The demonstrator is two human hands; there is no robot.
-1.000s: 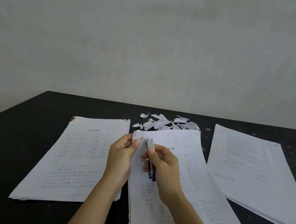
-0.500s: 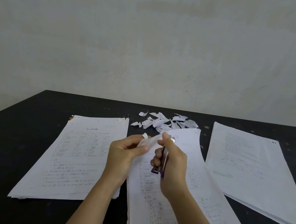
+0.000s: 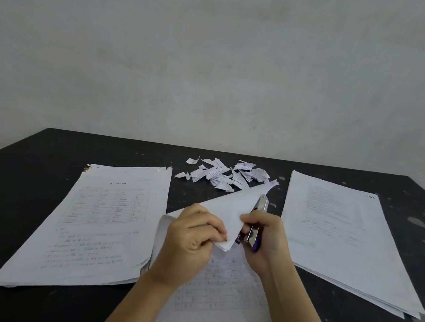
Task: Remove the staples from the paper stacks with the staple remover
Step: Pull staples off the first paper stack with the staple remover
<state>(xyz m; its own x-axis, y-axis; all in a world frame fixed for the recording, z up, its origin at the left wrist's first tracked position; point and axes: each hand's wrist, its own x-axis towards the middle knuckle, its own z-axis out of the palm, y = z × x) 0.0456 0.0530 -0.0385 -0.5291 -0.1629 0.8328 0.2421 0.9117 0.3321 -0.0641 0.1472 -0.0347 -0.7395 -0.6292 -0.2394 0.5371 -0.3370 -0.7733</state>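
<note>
Three paper stacks lie on the black table [image 3: 37, 159]: a left stack [image 3: 101, 223], a middle stack [image 3: 219, 291] and a right stack [image 3: 336, 237]. My left hand [image 3: 191, 239] pinches the folded-over top corner of the middle stack, whose blank underside [image 3: 235, 209] faces up. My right hand [image 3: 266, 241] grips the staple remover [image 3: 257, 222], a silver and purple tool, with its metal end up against the folded paper's right edge. No staple can be made out.
A heap of torn paper scraps [image 3: 225, 173] lies at the back middle of the table. A grey wall rises behind the table's far edge. The table shows pale specks on its right side.
The top left corner of the middle stack has been lifted and folded toward me and to the right. My right hand has turned the staple remover and shifted right with it.
</note>
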